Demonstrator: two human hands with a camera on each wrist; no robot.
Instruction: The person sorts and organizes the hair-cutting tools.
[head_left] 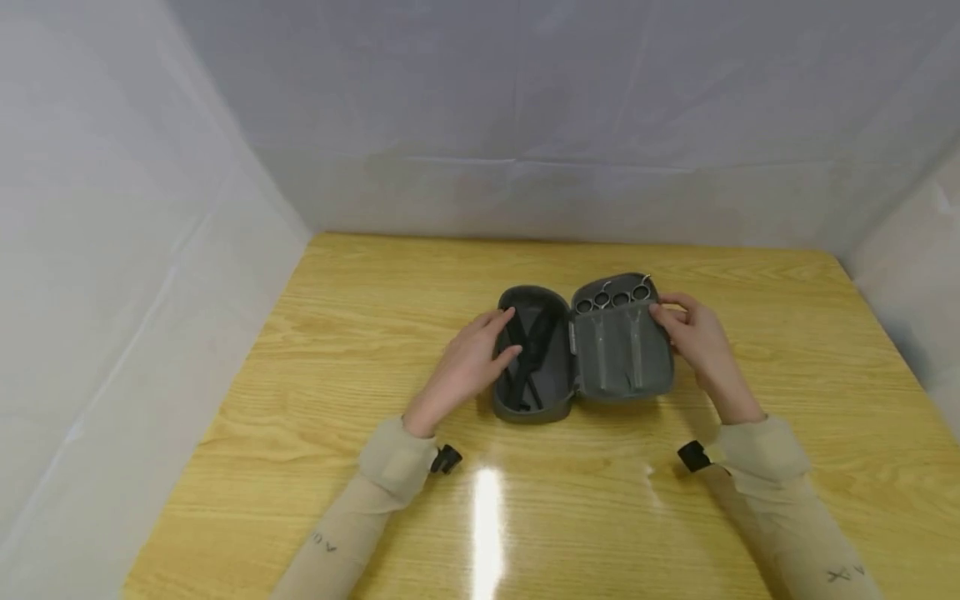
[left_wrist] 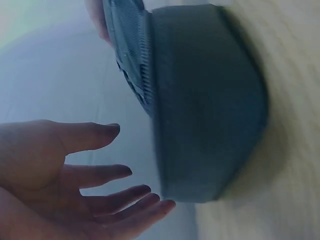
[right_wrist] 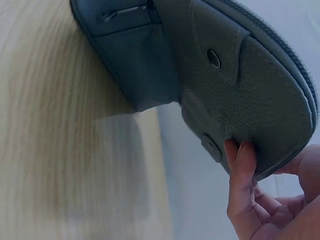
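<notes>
The grey case (head_left: 581, 350) already lies unzipped and spread open on the table (head_left: 337, 350), its scissor-holding flap pinched by the right hand (head_left: 697, 333), the left hand (head_left: 472, 362) loosely spread beside its tray, scissors (head_left: 615, 298) not yet removed

A table (head_left: 315, 367) fills the lower part of the frame. An open case (head_left: 581, 350) lies on it, near the middle. The left half of the case has straps (head_left: 531, 354) in it. The right half holds scissors (head_left: 615, 321) side by side. The left hand (head_left: 468, 362) is at the left half. The right hand (head_left: 693, 333) is at the right edge. Walls (head_left: 525, 125) stand behind and at both sides.
</notes>
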